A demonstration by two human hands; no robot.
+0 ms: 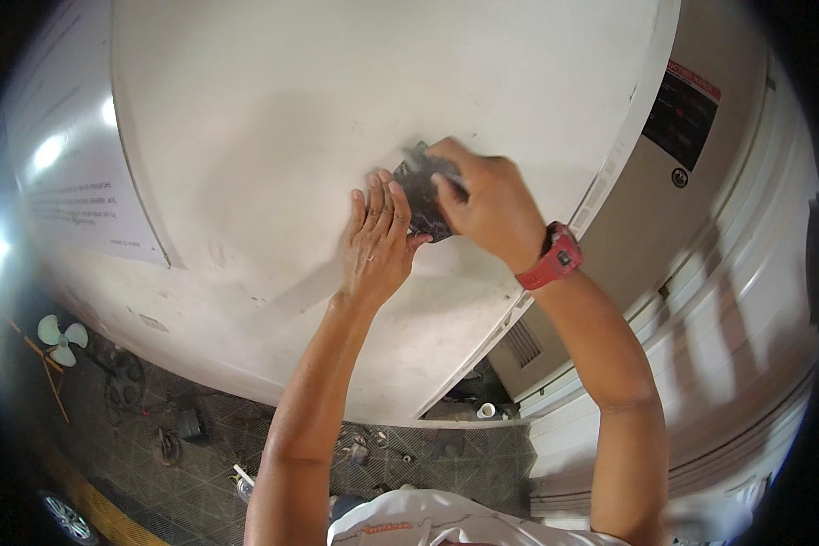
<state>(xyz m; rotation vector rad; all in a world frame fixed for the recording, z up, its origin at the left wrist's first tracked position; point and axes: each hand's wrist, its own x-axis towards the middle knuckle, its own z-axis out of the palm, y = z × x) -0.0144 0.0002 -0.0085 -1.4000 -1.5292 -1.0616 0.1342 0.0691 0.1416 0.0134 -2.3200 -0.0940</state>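
Observation:
A large white panel (273,164) stands before me, with a small dark, roughly square piece (419,196) against it. Its surface looks smudged and mottled; I cannot make out its kind. Stretched out and flat, the fingers of my left hand (378,232) lie along the piece's left edge, the thumb at its lower corner. My right hand (499,202) is closed over the right side, fingers curled and slightly smeared by motion. A greyish-green bit (417,150) shows at the piece's upper edge, near the right fingertips. What the right fingers hold is hidden.
A printed white sheet (73,164) covers the panel's left side. Right of the panel's edge is a beige surface with a dark label (681,118). Below, the patterned floor holds a white-bladed fan (62,340), a black box (191,424), a white roll (487,410) and scattered small parts.

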